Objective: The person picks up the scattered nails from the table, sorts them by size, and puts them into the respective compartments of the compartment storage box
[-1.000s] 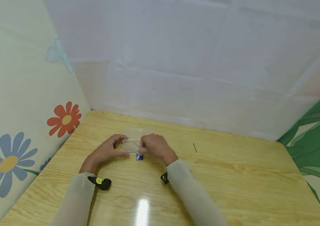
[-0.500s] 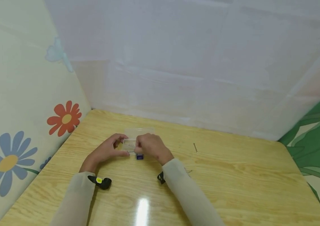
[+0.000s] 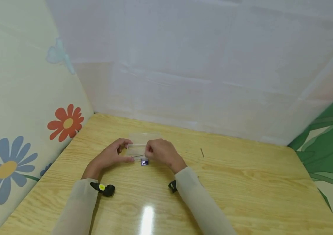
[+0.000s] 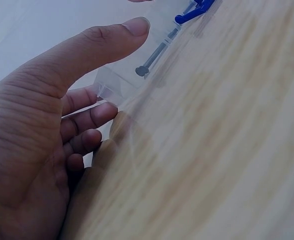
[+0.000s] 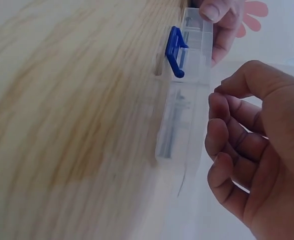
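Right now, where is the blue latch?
In the head view, the blue latch sits on the near side of the clear box, left of a loose fastener.

The box (image 5: 189,125) is colourless and see-through, its latch (image 5: 173,50) deep blue, and the bolt (image 4: 156,56) showing through it dark grey. The table (image 3: 257,189) is honey-yellow with brownish wood grain. The sleeve (image 3: 76,205) is plain pale beige, the wrist camera (image 3: 109,191) black with a bright yellow label (image 3: 102,187). The back wall (image 3: 184,65) is plain greyish lilac; the cream side wall (image 3: 13,81) bears a blue flower (image 3: 6,169) and a red flower (image 3: 68,123), both yellow-centred.
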`<state>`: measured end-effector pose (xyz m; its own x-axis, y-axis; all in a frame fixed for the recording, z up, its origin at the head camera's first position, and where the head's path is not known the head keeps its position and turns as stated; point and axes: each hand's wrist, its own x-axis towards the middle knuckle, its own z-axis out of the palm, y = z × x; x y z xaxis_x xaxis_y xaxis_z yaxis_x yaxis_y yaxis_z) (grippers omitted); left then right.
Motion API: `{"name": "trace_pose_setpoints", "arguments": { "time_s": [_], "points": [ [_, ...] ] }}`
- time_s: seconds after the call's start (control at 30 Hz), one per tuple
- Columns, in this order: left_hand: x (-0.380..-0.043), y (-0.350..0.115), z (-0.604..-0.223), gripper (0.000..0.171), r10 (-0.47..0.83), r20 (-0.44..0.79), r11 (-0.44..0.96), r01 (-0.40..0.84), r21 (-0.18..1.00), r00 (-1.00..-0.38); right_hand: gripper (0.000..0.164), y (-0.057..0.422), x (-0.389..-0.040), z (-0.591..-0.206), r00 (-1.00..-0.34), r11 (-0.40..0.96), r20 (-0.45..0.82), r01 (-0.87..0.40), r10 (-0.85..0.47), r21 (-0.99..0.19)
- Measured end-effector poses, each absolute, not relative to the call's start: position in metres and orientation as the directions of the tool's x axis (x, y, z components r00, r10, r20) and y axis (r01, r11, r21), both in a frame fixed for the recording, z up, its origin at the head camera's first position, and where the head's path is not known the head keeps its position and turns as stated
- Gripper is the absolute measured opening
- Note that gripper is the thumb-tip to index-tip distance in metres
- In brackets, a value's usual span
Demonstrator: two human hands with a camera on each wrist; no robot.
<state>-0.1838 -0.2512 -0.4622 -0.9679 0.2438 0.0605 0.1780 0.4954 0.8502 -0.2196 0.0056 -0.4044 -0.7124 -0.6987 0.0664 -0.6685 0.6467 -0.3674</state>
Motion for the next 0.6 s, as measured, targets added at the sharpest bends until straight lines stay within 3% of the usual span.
{"name": "trace_pose_setpoints", "arguments": {
  "time_s": [0.37, 0.6],
  "points": [
    [-0.182, -0.25, -0.46, 0.066, 0.229, 0.048, 0.501, 0.16, 0.851, -0.972, 0.005, 0.024, -0.204, -0.396, -0.73, 0.692, 0.082, -0.673, -0.679, -0.262],
    [-0.183, -0.25, -0.461, 0.066, 0.243, 0.061, 0.501, 0.179, 0.847, -0.968, 0.007, 0.044, -0.197, -0.393, -0.722, 0.683, 0.096, -0.683, -0.686, -0.257]
  ]
}}
